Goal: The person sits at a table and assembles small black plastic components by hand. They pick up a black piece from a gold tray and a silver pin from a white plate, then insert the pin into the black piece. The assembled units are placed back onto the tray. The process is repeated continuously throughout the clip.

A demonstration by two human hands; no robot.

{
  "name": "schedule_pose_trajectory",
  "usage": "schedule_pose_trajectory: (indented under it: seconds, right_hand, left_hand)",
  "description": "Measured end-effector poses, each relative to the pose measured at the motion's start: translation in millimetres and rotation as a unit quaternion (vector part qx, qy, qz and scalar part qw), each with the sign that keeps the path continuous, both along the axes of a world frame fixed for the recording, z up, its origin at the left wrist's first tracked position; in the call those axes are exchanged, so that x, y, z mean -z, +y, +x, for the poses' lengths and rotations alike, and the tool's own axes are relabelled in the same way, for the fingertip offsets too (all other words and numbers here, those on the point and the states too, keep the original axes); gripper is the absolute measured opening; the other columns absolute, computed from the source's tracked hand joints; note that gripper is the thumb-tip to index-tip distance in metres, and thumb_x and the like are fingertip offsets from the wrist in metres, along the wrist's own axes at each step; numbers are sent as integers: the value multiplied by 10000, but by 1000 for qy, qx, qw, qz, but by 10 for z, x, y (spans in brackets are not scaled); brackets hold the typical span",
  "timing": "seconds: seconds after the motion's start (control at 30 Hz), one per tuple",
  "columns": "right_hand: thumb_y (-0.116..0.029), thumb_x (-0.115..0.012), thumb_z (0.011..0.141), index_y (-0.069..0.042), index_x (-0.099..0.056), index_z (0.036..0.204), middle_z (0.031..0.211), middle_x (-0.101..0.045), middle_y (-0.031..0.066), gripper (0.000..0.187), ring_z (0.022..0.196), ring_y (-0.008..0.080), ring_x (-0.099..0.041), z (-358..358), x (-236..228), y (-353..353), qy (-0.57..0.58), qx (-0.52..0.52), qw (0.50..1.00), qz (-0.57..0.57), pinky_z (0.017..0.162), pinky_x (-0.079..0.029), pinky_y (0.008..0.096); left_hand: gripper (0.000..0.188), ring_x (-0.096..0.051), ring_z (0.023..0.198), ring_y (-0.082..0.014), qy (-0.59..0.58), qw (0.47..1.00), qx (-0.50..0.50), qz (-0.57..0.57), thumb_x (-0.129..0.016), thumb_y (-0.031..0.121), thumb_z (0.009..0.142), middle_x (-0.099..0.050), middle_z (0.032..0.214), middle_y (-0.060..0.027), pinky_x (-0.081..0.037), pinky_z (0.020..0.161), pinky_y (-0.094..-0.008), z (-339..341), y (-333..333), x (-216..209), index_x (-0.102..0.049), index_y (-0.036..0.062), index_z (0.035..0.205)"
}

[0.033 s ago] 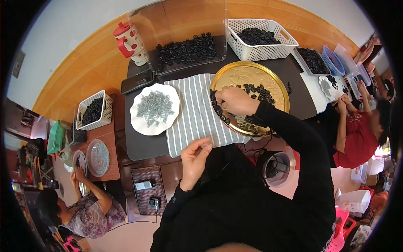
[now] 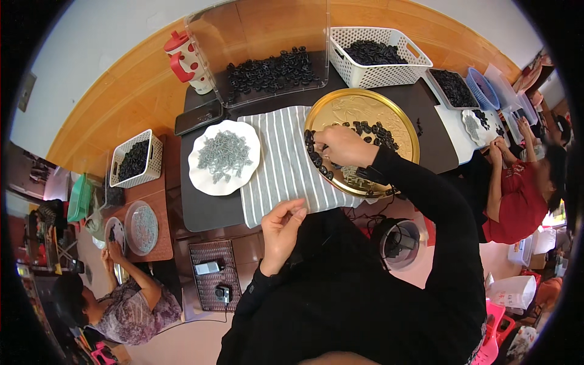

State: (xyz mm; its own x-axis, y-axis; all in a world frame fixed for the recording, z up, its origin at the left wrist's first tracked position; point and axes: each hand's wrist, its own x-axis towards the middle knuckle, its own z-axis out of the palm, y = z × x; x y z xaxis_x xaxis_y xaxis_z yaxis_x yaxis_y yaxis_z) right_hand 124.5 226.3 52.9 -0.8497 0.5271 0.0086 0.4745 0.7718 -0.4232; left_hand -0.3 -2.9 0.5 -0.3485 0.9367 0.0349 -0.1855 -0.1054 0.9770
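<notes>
My right hand (image 2: 347,146) reaches over a round gold tray (image 2: 395,111), its fingers bent down and closed among small shiny black oval pieces (image 2: 317,159) along the left rim. Whatever is between its fingertips is hidden. More black pieces (image 2: 382,135) lie toward the middle of the tray. Held low at the table's near edge, my left hand (image 2: 280,234) has curled fingers with thumb and forefinger drawn together; anything pinched there is too small to make out. A grey-and-white striped cloth (image 2: 280,158) lies partly under the tray. On its left, a scalloped white plate (image 2: 204,182) carries a heap of small clear-grey pieces (image 2: 225,155).
Along the back stand a clear bin (image 2: 274,94) of black pieces, a white basket (image 2: 377,76), a red-and-white tumbler (image 2: 188,64) and a dark phone-like slab (image 2: 199,117). One person (image 2: 121,298) works at the left, another (image 2: 517,188) at the right.
</notes>
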Motion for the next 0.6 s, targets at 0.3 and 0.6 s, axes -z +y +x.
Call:
schedule_pose_trajectory:
  seconds: [0.3, 0.6]
  right_hand:
    - [23, -604, 803, 42, -656, 963, 755, -654, 97, 169, 686, 142, -612, 459, -134, -392, 237, 51, 932, -268, 621, -476, 294]
    - [64, -625, 807, -14, -587, 1129, 880, -648, 113, 334, 786, 199, -655, 572, -155, -1032, 321, 85, 923, -194, 701, -517, 297]
  left_hand:
    - [221, -548, 795, -69, -20, 1000, 14, 13, -640, -50, 879, -589, 869, -20, -456, 732, -209, 75, 115, -69, -668, -35, 1098]
    - [364, -555, 869, -85, 7, 995, 31, 100, -637, -92, 861, -601, 980, -51, -477, 754, -222, 284, 360, -266, -610, -26, 1217]
